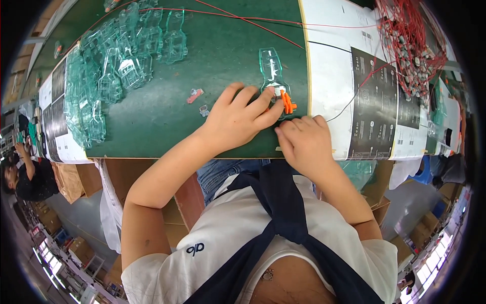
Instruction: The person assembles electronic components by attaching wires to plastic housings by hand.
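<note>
A clear green-tinted plastic shell (271,63) lies on the green table top, its long end pointing away from me. In its near end sit an orange plastic part (287,103) and a small white piece (278,91). My left hand (235,119) reaches over from the left, closed, with thumb and index finger pinched at the shell beside the orange part. My right hand (310,144) rests at the table's near edge, just below the shell's near end. Its fingers are curled inward, and whatever they may hold is hidden.
Many similar clear shells (111,66) are heaped at the left. Small pink and clear scraps (194,96) lie left of my left hand. Red wires (263,19) cross the table's far side to a tangled wire bundle (412,55) at the far right. Printed sheets (373,106) cover the right side.
</note>
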Motion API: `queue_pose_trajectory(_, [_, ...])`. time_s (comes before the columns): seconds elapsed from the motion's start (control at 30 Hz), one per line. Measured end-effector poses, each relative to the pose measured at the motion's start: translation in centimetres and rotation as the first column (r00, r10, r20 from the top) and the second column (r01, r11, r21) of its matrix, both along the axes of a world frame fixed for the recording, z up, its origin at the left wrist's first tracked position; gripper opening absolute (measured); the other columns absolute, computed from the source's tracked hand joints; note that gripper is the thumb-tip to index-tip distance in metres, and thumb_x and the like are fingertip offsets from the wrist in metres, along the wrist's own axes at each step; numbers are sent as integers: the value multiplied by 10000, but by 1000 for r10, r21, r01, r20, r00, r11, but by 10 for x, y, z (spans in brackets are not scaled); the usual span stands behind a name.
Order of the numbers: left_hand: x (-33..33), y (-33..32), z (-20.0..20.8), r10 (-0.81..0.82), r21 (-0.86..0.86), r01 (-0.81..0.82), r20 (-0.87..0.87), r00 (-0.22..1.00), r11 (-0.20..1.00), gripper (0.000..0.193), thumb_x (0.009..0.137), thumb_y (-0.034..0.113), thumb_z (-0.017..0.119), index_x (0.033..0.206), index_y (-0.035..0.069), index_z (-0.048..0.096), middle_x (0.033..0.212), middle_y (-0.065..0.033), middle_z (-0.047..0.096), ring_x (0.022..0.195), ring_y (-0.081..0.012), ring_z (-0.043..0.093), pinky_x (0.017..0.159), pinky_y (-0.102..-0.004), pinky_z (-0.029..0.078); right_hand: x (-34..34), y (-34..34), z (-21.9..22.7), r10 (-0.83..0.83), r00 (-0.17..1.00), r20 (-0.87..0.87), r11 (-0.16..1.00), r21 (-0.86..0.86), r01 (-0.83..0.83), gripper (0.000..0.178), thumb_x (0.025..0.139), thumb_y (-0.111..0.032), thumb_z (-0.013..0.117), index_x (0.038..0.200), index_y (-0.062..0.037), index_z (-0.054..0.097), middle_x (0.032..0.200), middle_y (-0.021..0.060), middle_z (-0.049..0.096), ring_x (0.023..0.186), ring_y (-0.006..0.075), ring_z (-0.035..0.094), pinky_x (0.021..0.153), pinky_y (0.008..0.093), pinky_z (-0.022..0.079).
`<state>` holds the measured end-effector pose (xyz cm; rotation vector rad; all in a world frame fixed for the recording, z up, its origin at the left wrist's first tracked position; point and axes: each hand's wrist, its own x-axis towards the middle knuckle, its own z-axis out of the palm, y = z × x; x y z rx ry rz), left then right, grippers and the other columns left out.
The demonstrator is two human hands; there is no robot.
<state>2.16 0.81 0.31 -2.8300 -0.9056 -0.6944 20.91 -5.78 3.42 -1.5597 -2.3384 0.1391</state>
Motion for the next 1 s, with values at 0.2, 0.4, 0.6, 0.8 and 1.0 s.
queue_pose_trajectory(0.2, [0, -1, -2, 29, 25, -29, 8, 1000, 999, 345, 791, 271, 700, 1116, 174, 638, 1281, -28, 573, 1167, -230, 557, 1024, -407, 416, 3, -5, -6, -123, 976, -181, 983, -160, 94, 92, 806, -118, 662, 766, -102, 581, 682, 35, 590, 629, 207, 563, 629, 314, 403])
queue_pose_trajectory(0.4, [4, -7, -6, 93, 8, -94, 52, 994, 996, 366, 790, 263, 706, 1142, 184, 650, 1270, -23, 584, 1177, -232, 565, 1058, -427, 402, 9, 10, 4, -192, 954, -231, 977, -131, 166, 101, 807, -89, 660, 761, -89, 570, 677, 48, 603, 607, 228, 572, 627, 333, 433])
queue_pose_trajectory(0.6, [3, -3, -6, 87, 8, -88, 87, 992, 996, 352, 785, 269, 711, 1124, 187, 663, 1250, -13, 594, 1155, -218, 572, 1055, -443, 395, -5, 27, 11, -106, 990, -89, 992, 60, 112, 76, 782, -48, 692, 801, -48, 618, 671, 50, 597, 603, 223, 549, 632, 332, 447])
queue_pose_trajectory(0.8, [3, 1, -6, 85, 46, -88, 68, 994, 995, 364, 769, 290, 723, 1115, 190, 667, 1221, -4, 600, 1127, -202, 571, 1050, -464, 385, -5, 19, -4, -44, 927, -373, 998, -58, 25, 81, 777, -77, 706, 812, -64, 635, 704, 44, 623, 637, 225, 566, 639, 334, 446])
queue_pose_trajectory(1.0, [6, 1, -5, 75, 10, -76, 91, 993, 997, 375, 754, 302, 730, 1107, 190, 670, 1200, -6, 602, 1110, -193, 566, 1047, -470, 379, 12, 5, -23, -99, 893, -440, 991, 35, 128, 107, 752, -79, 736, 813, -71, 649, 691, 34, 611, 633, 215, 547, 625, 314, 435])
